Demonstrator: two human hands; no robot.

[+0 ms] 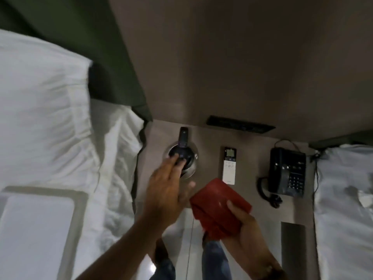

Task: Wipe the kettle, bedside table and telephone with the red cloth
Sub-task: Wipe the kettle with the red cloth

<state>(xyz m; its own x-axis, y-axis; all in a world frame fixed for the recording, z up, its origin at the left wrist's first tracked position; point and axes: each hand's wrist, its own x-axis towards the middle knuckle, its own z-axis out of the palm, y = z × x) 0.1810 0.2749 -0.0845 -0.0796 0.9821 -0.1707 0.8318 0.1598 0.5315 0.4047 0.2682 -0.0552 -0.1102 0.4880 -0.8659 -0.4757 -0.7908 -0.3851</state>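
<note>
A steel kettle [190, 158] with a black lid and handle stands at the left of the brown bedside table [252, 174]. My left hand [167, 186] hovers open over the kettle, fingers spread, fingertips at its lid. My right hand [245, 223] grips a folded red cloth [219, 205] above the table's front edge. A black corded telephone [287, 172] sits at the table's right end.
A white remote control [229, 165] lies between kettle and telephone. A black socket strip [240, 124] is set in the wall panel behind. White beds flank the table, with a pillow [44, 110] on the left one. My legs show below on a pale floor.
</note>
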